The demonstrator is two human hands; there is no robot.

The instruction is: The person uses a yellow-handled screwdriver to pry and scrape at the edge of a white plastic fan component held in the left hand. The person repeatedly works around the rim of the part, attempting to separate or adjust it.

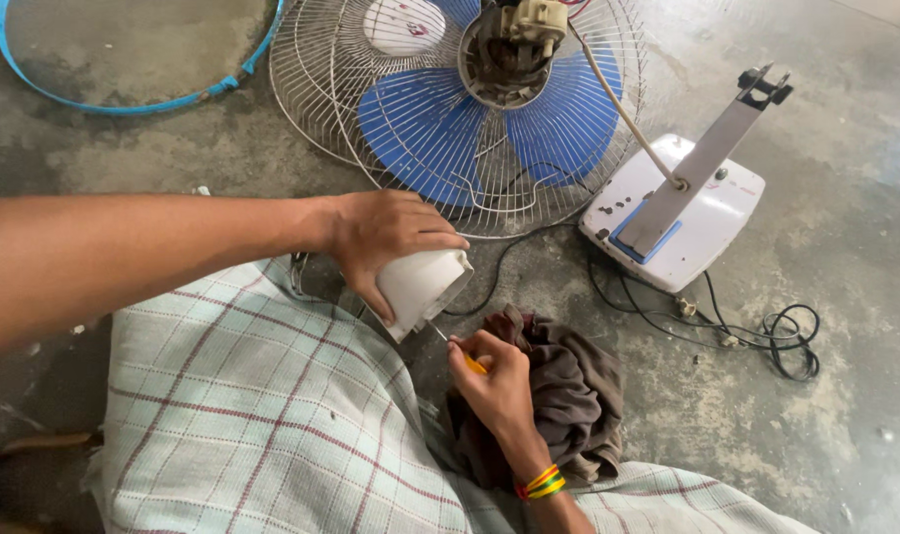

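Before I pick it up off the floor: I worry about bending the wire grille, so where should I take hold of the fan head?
Probably by the bare motor housing at the hub, coming from above. It stands up from the grille, which lies flat over the blue blades; it looks solid, while the wires are thin. Mind the cord running to the white base.

Your left hand [385, 237] grips the white cover [425, 287]; your right hand [494, 381], at five o'clock, drives a yellow-handled screwdriver [467, 358] into it.
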